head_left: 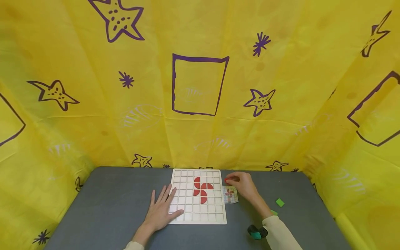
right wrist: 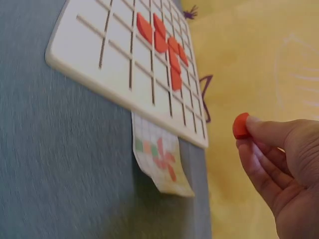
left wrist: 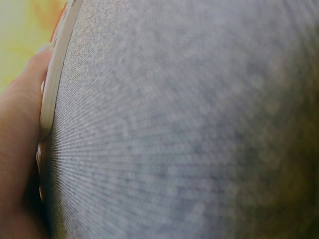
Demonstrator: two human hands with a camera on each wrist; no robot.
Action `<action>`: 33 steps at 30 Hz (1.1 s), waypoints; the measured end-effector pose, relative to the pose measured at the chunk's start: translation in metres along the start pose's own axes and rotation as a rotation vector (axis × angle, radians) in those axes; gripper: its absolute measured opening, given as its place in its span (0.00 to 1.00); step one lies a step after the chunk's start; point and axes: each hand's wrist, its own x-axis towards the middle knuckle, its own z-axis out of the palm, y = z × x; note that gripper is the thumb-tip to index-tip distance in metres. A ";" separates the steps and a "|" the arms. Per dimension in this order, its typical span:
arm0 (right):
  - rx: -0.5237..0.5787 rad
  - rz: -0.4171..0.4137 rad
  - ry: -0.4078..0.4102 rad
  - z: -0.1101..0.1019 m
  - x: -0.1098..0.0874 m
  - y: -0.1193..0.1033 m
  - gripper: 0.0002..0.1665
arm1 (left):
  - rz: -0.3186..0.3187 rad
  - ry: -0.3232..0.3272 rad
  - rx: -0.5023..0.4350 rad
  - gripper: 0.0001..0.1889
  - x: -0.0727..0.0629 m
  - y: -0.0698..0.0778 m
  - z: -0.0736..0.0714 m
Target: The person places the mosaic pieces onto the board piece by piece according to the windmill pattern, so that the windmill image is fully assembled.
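Note:
A white grid board (head_left: 184,218) lies on the dark grey table, with several red quarter-round tiles (head_left: 203,200) set in its squares in a pinwheel shape. My left hand (head_left: 160,210) rests on the board's left edge, fingers spread and straight. In the left wrist view, the thumb (left wrist: 22,99) lies along the board's side (left wrist: 59,74). Just off the board's right side, my right hand (head_left: 245,187) pinches a red tile (right wrist: 241,126) between thumb and fingertips, above the table. Below that hand, a small pattern card (right wrist: 169,178) with a printed red pinwheel sticks out from the board's edge.
On the right of the table lie a green tile (head_left: 280,202) and another green piece (head_left: 274,212), partly covered by the right forearm. A dark band with a teal part (head_left: 256,233) is by the right sleeve. A yellow curtain (head_left: 200,139) surrounds the table's back and sides.

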 end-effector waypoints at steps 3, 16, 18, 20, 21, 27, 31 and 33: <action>0.026 0.008 0.000 0.008 -0.002 -0.002 0.07 | -0.004 -0.012 0.000 0.49 0.000 0.000 0.000; 0.097 0.079 0.010 0.038 0.003 -0.018 0.05 | -0.004 -0.011 -0.001 0.49 0.000 0.001 0.000; 0.085 0.077 0.017 0.042 0.004 -0.021 0.05 | 0.001 0.001 -0.002 0.49 -0.001 0.001 0.000; 0.089 0.082 0.018 0.046 0.005 -0.024 0.05 | 0.003 0.004 -0.004 0.49 -0.001 0.001 -0.001; 0.089 0.082 0.017 0.048 0.006 -0.025 0.05 | 0.003 0.005 -0.004 0.48 -0.001 0.001 -0.001; 0.031 0.070 0.007 0.061 0.009 -0.031 0.04 | -0.009 -0.023 0.005 0.49 -0.001 0.001 -0.002; 0.027 0.049 -0.038 0.074 0.008 -0.032 0.03 | -0.015 -0.031 0.005 0.49 0.001 0.001 -0.001; 0.045 0.040 -0.052 0.080 0.007 -0.033 0.03 | -0.015 -0.028 0.007 0.49 0.001 0.001 -0.001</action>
